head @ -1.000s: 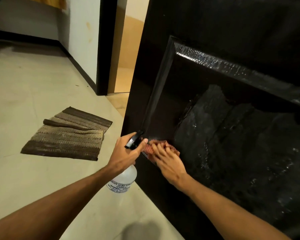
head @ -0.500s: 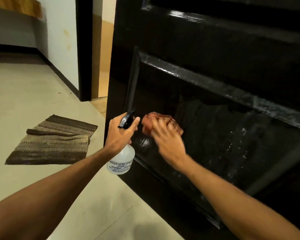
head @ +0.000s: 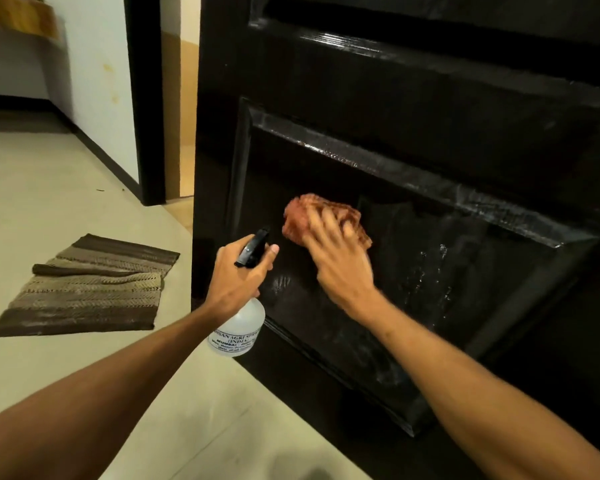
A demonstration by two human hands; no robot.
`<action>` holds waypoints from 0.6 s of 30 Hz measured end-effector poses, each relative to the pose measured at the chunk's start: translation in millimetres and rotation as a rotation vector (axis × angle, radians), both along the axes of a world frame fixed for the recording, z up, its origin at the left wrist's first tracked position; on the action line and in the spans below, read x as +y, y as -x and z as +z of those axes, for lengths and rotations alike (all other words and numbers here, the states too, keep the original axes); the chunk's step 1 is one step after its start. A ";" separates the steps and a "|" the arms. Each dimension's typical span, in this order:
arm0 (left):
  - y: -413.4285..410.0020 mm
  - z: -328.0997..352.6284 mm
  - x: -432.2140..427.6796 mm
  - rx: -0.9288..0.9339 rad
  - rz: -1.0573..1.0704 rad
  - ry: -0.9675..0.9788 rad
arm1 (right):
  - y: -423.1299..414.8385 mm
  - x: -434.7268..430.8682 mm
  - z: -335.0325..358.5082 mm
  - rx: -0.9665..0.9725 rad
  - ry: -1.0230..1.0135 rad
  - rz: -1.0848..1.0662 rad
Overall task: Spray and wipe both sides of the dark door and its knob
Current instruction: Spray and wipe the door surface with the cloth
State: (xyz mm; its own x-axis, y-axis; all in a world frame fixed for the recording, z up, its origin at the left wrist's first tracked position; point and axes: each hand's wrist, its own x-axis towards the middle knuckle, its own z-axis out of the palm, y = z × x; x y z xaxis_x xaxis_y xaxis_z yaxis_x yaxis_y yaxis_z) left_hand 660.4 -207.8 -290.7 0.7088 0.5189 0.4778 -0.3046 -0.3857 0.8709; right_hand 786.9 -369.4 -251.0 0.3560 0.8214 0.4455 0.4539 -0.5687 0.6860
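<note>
The dark panelled door [head: 413, 109] fills the right of the head view, its lower recessed panel wet with droplets. My right hand [head: 336, 258] presses a reddish cloth [head: 302, 213] against that lower panel, fingers spread over it and blurred. My left hand [head: 236, 278] grips the neck of a clear spray bottle [head: 238, 329] with a black trigger head, held just left of the cloth near the door's edge. The knob is out of view.
A brown striped mat [head: 87, 285] lies on the pale tiled floor [head: 49, 188] to the left. Behind it stand a white wall with dark skirting and a black door frame [head: 144, 98] beside an opening to another room.
My right hand has wiped the cloth up and rightward across the lower panel from its bottom-left corner. The view rose, showing more of the door's upper rail. The bottle hand stays beside it.
</note>
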 end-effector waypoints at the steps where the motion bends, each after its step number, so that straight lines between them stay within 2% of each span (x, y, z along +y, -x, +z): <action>1: -1.4 -2.4 -4.1 -0.001 -0.001 0.005 | 1.1 -6.2 -29.7 0.038 0.080 -0.003; 4: -0.7 -18.4 -17.9 0.030 -0.006 0.020 | 12.3 -28.7 -99.5 0.196 0.319 -0.042; 6: -0.1 -28.1 -25.0 0.052 -0.009 0.022 | 13.6 -37.0 -107.1 0.245 0.369 -0.041; 11: -5.4 -46.7 -32.9 0.070 -0.001 0.050 | 3.4 -19.0 -50.7 0.053 0.029 0.023; 13: -5.0 -54.1 -34.9 0.067 0.005 0.060 | -0.6 -13.6 -63.6 0.024 0.006 0.051; 18: -3.2 -79.9 -38.1 0.086 0.084 0.035 | -3.0 -30.5 -167.0 0.213 0.397 0.044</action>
State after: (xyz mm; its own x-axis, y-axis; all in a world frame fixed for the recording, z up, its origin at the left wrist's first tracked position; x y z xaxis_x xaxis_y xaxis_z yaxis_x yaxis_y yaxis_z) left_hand 663.5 -245.9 -370.6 0.6996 0.5934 0.3981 -0.1964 -0.3759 0.9056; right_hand 789.8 -399.9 -418.0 0.3666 0.9303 0.0136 0.6267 -0.2578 0.7354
